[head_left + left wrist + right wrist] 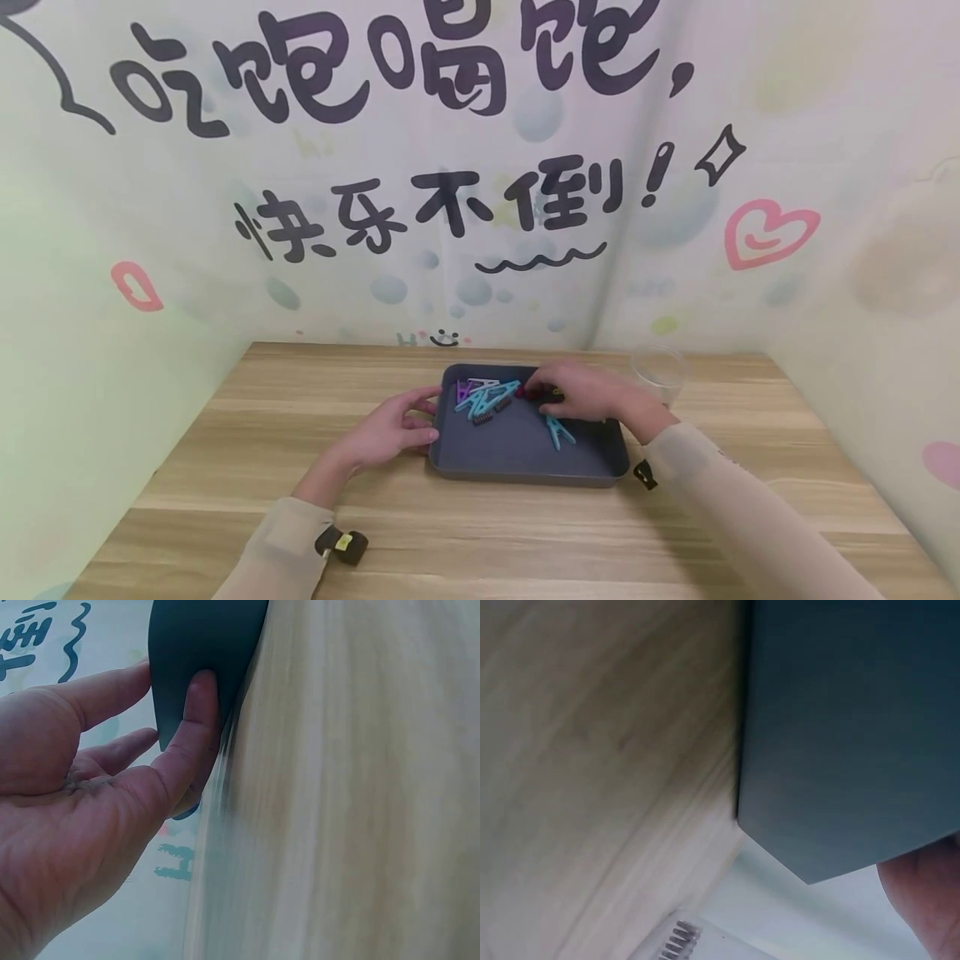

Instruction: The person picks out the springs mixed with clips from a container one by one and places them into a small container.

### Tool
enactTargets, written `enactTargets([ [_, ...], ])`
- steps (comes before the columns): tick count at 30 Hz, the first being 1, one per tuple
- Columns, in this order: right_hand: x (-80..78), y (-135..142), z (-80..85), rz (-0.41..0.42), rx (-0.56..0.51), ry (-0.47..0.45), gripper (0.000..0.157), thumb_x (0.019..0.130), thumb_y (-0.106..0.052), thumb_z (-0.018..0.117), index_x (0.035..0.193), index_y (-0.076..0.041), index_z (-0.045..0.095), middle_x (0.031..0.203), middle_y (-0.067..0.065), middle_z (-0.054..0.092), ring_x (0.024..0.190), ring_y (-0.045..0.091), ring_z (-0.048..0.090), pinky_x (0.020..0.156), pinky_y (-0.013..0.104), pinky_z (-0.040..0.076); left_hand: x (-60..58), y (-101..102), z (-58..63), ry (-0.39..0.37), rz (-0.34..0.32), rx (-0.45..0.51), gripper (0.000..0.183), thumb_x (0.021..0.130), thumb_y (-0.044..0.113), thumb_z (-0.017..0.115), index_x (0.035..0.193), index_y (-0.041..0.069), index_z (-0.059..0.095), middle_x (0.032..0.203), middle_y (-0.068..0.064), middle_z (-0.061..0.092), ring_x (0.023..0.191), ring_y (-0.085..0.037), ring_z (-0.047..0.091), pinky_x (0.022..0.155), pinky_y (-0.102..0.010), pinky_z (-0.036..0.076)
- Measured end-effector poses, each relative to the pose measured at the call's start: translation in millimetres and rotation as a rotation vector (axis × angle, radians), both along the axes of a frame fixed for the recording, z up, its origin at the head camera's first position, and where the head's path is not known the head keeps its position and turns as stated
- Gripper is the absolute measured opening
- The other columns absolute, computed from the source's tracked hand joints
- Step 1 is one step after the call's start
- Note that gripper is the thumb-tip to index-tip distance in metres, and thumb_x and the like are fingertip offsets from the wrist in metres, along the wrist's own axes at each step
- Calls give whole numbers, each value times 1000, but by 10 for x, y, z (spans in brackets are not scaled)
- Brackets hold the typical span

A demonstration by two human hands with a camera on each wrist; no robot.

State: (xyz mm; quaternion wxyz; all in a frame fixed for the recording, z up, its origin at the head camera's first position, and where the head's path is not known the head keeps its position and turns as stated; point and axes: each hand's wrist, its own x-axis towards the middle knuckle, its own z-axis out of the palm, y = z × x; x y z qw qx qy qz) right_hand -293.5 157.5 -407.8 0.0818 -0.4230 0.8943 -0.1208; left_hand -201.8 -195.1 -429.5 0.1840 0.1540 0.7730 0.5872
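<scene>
On the desk (450, 542): a dark grey tray (517, 457) sits toward the far edge, around the middle of its width.
Tray's far left corner: a purple peg (463, 390), a white peg (483, 384) and a cluster of light-blue pegs (480, 403) lie close together, partly overlapping.
Beside the cluster: two dark ribbed pieces (483, 419), coil-like, rest on its near and right sides.
Tray's right half: a lone blue peg (557, 435) lies apart from the others, just on the near side of the thumb above it.
Left hand (390, 433): fingers and thumb loosely bent, touching the tray's left wall from outside without clenching it; probably a steadying touch.
Right hand (579, 390): reaches over the tray's far right part, fingers bent downward. A red piece (520, 390) is at the fingertips and a yellow bit (557, 391) shows under the hand; whether anything is pinched, I cannot tell.
Beyond the tray's far right corner: a clear plastic cup (658, 371) stands on the desk; in the right wrist view a dark coil-like piece (681, 942) shows through its wall.
Step in hand: seemingly picking among the tray's small pieces.
Next move calls for: likely a precise fingertip pinch on one piece, lifted clear of its neighbours, with the tray held steady.
</scene>
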Motion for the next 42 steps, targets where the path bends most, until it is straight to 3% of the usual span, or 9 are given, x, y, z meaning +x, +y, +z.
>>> enactTargets([
  [15,-36,-40,-58,-21,-18,-38,28,96,-11,79,124,-10,74,106,-4,68,94,12,61,87,35,58,-14,-9,-29,0,-1,6,71,103,-2,65,164,-5,30,145,-30,48,124,-39,65,94,-40,63],
  [31,-46,-55,-58,-12,4,-45,24,96,-10,76,118,-18,76,98,-9,65,88,13,57,79,31,54,-24,-21,-43,-12,-20,47,72,103,-4,64,164,-7,26,145,-32,46,124,-42,64,94,-43,63],
  [42,-43,12,22,17,-75,-37,26,93,-7,73,117,-17,77,99,-11,67,86,11,59,78,30,55,-17,-12,-34,-6,-13,39,72,102,-3,65,163,-7,27,144,-32,47,123,-42,65,94,-43,63],
])
